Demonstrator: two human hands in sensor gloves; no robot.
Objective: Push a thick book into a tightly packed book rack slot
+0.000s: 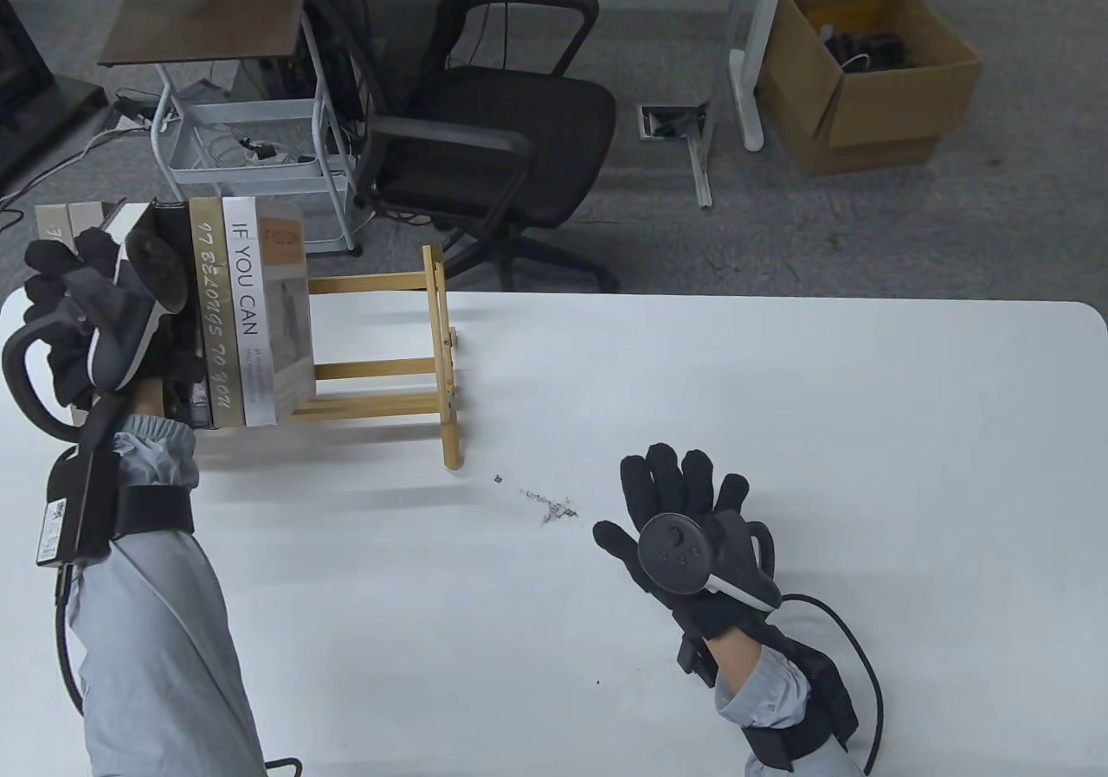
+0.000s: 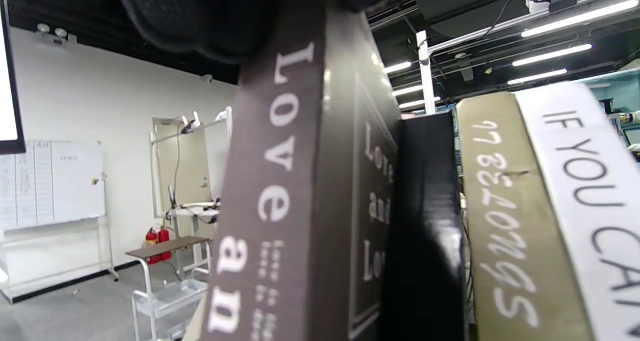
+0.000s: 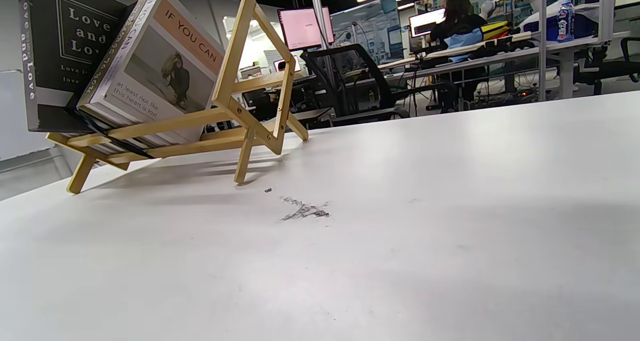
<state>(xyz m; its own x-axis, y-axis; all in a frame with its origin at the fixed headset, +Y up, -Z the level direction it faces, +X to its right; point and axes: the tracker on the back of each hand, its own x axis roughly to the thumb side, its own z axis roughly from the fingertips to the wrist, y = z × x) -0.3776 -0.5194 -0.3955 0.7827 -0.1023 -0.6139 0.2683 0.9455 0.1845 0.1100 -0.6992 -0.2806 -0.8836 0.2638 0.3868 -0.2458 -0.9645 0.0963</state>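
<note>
Table view: left hand (image 1: 82,327) at left edge of frame, over the spines in the wooden rack (image 1: 437,353), on the thick dark book (image 1: 177,379), mostly hidden under the tracker; grip itself not readable here. Gold book (image 1: 208,318) and white book (image 1: 247,310) just right of it, packed touching. Right hand (image 1: 684,526) lower right of centre, flat on the white table (image 1: 779,396), fingers spread, holding nothing, well apart from rack. Smudge (image 1: 550,507) between hand and rack.

Left wrist view: gloved fingers (image 2: 200,16) at top edge, on the top end of the brown "Love" book (image 2: 285,191), frame centre. Black book (image 2: 425,221) right beside it, then gold, then white at right edge. Closed or just pressing: cannot tell.

Right wrist view: rack upper left, books leaning back; brown book (image 3: 55,46) standing proud of its neighbours, so likely not seated yet. Right hand not in this frame.

For a clean push: press square along spine line, keep book parallel to neighbours, bring free right hand to brace rack end against sliding or tipping
</note>
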